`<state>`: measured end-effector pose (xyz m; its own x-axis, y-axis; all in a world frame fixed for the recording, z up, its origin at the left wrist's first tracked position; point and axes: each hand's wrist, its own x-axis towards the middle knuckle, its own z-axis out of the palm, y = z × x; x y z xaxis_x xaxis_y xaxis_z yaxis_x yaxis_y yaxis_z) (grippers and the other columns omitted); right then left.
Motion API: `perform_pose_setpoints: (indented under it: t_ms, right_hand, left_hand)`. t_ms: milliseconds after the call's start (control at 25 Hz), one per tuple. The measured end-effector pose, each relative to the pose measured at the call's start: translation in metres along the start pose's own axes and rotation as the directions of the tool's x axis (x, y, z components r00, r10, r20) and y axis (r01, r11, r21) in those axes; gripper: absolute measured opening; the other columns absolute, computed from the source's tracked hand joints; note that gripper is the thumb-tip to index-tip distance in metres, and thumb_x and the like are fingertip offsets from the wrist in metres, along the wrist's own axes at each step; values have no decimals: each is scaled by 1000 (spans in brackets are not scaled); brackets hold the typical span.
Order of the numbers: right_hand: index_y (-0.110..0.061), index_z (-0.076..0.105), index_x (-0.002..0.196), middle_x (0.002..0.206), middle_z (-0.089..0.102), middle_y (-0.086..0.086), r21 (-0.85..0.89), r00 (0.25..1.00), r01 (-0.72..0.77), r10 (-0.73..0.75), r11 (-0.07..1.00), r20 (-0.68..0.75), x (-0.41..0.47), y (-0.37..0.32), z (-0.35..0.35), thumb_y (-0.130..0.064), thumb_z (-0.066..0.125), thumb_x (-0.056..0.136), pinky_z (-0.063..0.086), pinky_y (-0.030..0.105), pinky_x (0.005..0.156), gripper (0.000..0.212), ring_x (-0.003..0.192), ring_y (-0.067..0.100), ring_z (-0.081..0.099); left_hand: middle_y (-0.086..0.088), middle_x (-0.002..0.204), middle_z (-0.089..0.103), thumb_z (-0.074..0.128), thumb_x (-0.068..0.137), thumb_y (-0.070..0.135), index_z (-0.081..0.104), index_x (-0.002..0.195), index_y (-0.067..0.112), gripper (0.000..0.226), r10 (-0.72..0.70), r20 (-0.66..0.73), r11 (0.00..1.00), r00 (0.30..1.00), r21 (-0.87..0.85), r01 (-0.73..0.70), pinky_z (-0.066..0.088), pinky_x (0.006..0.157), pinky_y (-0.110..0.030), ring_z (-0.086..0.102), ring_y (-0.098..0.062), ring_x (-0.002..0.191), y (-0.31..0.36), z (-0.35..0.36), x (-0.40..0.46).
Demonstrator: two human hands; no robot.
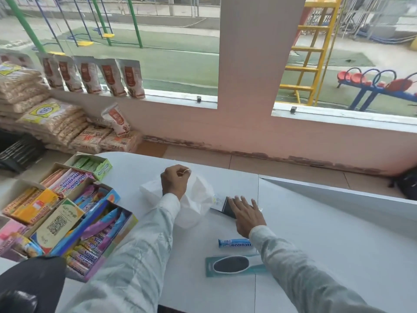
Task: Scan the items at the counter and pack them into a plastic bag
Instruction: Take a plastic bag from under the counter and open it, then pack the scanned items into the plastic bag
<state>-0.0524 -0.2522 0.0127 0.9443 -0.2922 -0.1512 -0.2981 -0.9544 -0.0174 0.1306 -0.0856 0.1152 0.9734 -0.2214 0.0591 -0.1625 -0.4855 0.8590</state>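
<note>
A white plastic bag lies crumpled on the white counter. My left hand is closed around the bag's top and holds it up. My right hand lies flat, fingers spread, on a dark flat packet just right of the bag. Nearer to me lie a blue Mentos roll and a foot file on a teal card, both partly under my right sleeve.
Open boxes of sweets fill the counter's left side, with a QR code card propped among them. Stacked snack packs stand by the wall at the back left. A raised white ledge borders the counter's far right.
</note>
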Motion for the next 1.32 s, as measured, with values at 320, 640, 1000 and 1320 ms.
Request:
perform_pose_setpoints:
  t_ms: [320,640,1000,1320]
  right_hand:
    - [-40,0,152,165,0,-3,-140,970,192,-167,971,176,42,34,27,-29,43,95,17,68,109,72,150,28,7]
    - [-25,42,136,138,46,9,21,999,20,-19,1000,-48,17,53,33,-3,47,86,47,45,81,54,107,35,50]
    - [-24,44,140,145,48,7,555,926,105,122,825,-358,-15,51,-43,-9,49,91,47,43,100,52,115,32,52]
    - [-15,52,136,141,52,10,435,972,177,-87,883,-218,-62,42,-18,-5,46,93,49,50,94,44,111,38,55]
  left_hand:
    - [1,89,76,72,82,15,79,91,10,12,-39,6,999,999,32,39,50,80,-22,69,-16,81,-22,9,-19]
    - [-3,100,77,74,82,16,78,98,10,18,-100,42,993,994,63,97,44,87,-17,71,-16,92,-17,24,-30]
    - [-10,100,77,71,84,16,78,95,10,15,-56,102,995,993,90,47,50,88,-26,71,-25,91,23,73,-35]
    - [-11,101,77,70,85,19,78,96,6,19,-74,113,995,991,78,66,43,82,-21,69,-23,89,37,80,-35]
